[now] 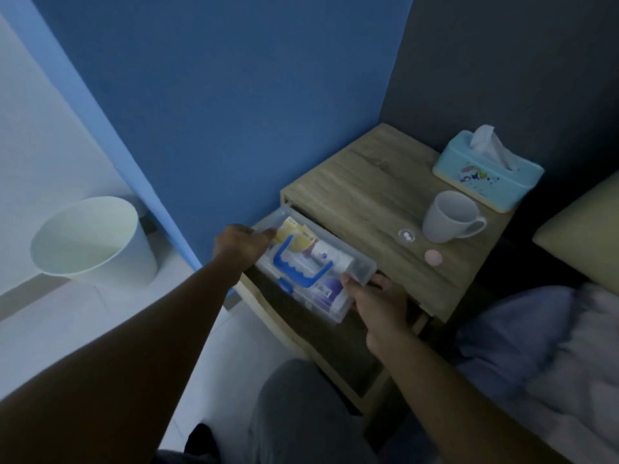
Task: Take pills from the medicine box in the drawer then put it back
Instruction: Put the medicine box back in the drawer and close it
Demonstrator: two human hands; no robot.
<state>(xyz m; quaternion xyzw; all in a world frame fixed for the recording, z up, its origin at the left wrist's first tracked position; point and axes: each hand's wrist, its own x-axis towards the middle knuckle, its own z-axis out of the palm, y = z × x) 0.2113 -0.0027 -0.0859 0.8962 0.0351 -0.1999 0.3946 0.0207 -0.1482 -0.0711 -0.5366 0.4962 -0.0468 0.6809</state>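
A clear plastic medicine box (358,266) with a blue handle (301,266) hangs tilted over the open drawer (294,324) of the wooden nightstand. Packets and tubes show through its lid. My left hand (241,244) grips its far left end. My right hand (378,303) grips its near right end from below. A small clear dish (407,235) holding white pills sits on the nightstand top, with a pink round lid (434,257) beside it.
On the nightstand top (351,192) stand a grey mug (450,217) and a light blue tissue box (487,170). A white waste bin (93,241) stands on the floor at left. A bed with bedding (549,346) lies at right, my knee (301,406) below.
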